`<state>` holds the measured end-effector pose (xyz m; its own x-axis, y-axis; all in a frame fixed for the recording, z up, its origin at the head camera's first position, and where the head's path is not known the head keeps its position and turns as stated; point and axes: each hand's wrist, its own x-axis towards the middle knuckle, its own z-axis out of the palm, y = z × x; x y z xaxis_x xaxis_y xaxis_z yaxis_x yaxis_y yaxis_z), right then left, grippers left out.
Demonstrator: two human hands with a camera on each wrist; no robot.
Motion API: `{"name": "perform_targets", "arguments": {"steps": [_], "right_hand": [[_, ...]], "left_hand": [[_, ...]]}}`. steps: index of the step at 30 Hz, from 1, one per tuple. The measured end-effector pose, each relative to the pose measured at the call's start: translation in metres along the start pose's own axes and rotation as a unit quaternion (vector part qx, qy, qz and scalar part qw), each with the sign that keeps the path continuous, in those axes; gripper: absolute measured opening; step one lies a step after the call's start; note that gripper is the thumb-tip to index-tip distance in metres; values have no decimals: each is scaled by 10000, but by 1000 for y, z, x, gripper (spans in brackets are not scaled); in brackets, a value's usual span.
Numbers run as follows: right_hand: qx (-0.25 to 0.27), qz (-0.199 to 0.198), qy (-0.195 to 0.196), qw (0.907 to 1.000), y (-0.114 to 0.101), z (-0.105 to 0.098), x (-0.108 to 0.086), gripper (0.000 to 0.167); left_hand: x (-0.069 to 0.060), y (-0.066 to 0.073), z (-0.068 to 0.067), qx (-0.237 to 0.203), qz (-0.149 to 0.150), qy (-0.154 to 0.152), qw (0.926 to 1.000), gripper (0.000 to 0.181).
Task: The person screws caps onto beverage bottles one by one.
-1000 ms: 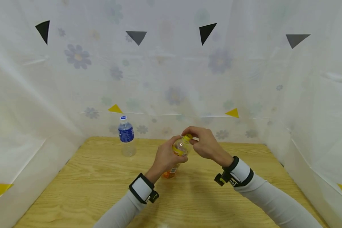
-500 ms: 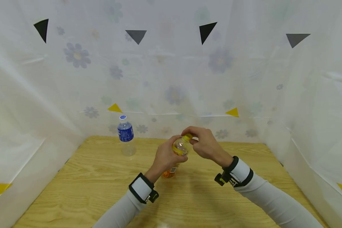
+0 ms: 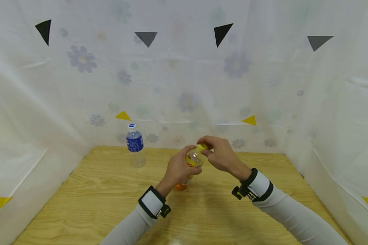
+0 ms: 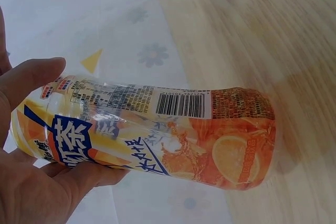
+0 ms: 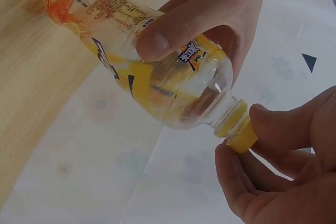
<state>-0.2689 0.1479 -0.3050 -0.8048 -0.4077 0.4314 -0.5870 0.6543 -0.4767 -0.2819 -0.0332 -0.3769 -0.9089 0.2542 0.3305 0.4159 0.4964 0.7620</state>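
A clear plastic drink bottle with an orange and yellow label stands tilted over the table, its base low and its neck toward the right hand. My left hand grips it round the upper body, thumb on one side and fingers on the other. At the neck, my right hand pinches the yellow cap between thumb and fingers. In the right wrist view the cap sits on the mouth, above a yellow ring on the neck. No liquid shows inside the bottle's clear shoulder.
Farther back on the left of the wooden table stands another clear bottle, upright, with a blue label and white cap. White flowered sheeting encloses the table at the back and both sides.
The right hand's fingers and thumb have shifted slightly on the yellow cap, and more of the cap's top shows. The left hand and the bottle have hardly moved.
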Motion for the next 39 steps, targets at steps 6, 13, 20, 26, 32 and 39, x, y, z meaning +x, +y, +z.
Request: {"name": "perform_targets", "arguments": {"steps": [6,13,20,26,32,39], "right_hand": [[-266,-3,270,9993,2,4,2,21],[-469,10,521,9975,5,10,2,27],[-418,-20,617,9972,4,12,3,27],[-413,-1,631,9972,4,12,2,27],[-475,-95,582,9971,5,12,3,25],[-442,-150,584,9972,4,11,3,24]], "left_hand": [[-1,0,0,29,-17,-2,10000,73],[-2,1,-1,-22,-38,-35,10000,72],[-2,1,-3,17,-39,-3,10000,72],[-2,-1,-2,-40,-14,-7,10000,73],[-3,-2,-2,-75,-41,-17,10000,73],[-2,-2,-2,-26,-53,-9,10000,73]]}}
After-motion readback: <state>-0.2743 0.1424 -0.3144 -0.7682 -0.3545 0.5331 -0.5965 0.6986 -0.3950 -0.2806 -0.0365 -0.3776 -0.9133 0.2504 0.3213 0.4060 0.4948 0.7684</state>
